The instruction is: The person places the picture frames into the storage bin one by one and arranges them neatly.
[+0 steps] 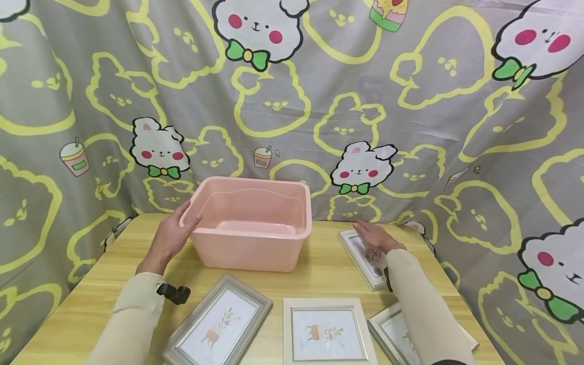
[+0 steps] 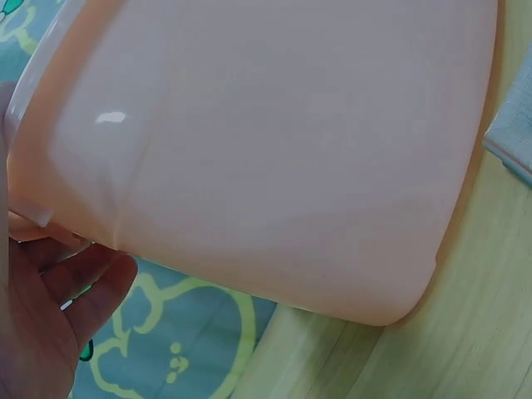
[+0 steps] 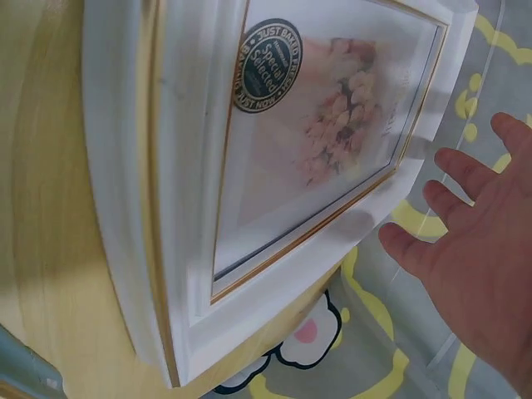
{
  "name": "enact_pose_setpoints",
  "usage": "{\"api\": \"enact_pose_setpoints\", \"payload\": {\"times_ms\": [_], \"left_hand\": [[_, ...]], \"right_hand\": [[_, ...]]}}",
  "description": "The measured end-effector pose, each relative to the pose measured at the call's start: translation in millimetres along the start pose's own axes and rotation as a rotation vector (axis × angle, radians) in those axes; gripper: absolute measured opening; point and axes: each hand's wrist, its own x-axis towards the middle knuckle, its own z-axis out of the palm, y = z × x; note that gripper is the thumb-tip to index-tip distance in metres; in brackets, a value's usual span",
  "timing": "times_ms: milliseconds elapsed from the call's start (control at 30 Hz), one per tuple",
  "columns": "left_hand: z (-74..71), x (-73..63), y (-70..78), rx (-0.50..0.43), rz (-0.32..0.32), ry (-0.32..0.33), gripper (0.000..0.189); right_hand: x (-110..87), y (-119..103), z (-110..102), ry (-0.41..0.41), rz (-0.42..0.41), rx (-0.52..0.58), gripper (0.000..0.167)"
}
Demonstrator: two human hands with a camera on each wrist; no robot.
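Observation:
A pink plastic storage bin [image 1: 246, 251] stands at the back of the table. My left hand [image 1: 170, 235] grips its left rim, with the thumb on the inner side and the fingers outside; in the left wrist view the fingers [image 2: 100, 291] curl under the rim. At the right lies a white picture frame [image 3: 191, 249] with a pink flower print and a round dark sticker. Over its far part is my right hand [image 1: 376, 237], fingers spread and apart from the frame in the right wrist view.
Along the near side lie a grey-silver picture frame [image 1: 262, 303], a cream picture frame [image 1: 328, 303] and another frame [image 1: 392, 324], partly hidden by my right forearm. A patterned grey curtain [image 1: 283, 147] hangs behind and beside the wooden table [image 1: 319, 276].

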Motion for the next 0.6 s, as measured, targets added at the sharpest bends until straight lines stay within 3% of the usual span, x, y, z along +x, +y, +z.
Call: {"api": "enact_pose_setpoints", "payload": {"times_ms": [267,600], "left_hand": [[1.1,-1.9,-1.4,-0.033,-0.033,-0.016,0.081],[2.0,0.1,-2.7,-0.035,-0.025,0.0,0.078]], "right_hand": [[-7.0,12.6,3.3,-0.002,0.023,-0.035,0.067],[-19.0,26.2,4.9,0.033,0.012,-0.032,0.065]]}}
